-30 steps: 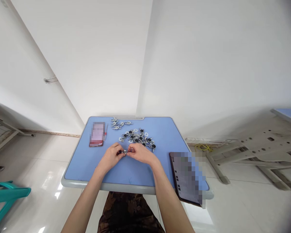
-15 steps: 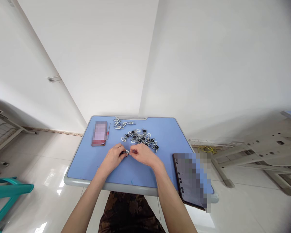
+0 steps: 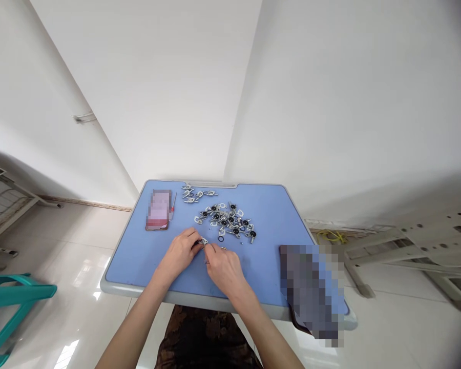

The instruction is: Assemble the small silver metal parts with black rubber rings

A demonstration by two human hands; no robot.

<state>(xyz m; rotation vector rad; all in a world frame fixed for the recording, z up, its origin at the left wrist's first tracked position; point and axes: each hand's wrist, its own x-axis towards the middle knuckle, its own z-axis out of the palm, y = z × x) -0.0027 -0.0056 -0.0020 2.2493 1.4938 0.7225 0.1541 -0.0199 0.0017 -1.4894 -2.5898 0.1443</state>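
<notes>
Nearest the camera, both bare forearms rise from the bottom edge, elbows cut off by the frame, over a patterned lap that the counter (image 3: 138, 266) partly hides. The right hand (image 3: 225, 266) lies palm down on the blue top, wrist bent inward, its fingers (image 3: 211, 252) curled and drawn together toward a tiny item beneath them; what they pinch, if anything, is too small to make out. Just left of those fingers, almost touching them, the left hand (image 3: 180, 251) rests on its edge with thumb and forefinger pinching a small metal bracket (image 3: 203, 241) at their tips. The bracket sits just above the counter, between the two hands.

Just beyond the right fingers lies a loose black ring (image 3: 221, 239), and past it a heap of metal brackets (image 3: 226, 220) with black centres, their shapes hard to separate. Farther still, a smaller cluster of brackets (image 3: 194, 195) sits by the far rim. Left of and beyond the left fingers lies a blurred phone (image 3: 159, 210) with a thin red-handled tool (image 3: 173, 202) beside it. Well right of the right fingers a blurred tablet (image 3: 311, 287) overhangs the near edge.
</notes>
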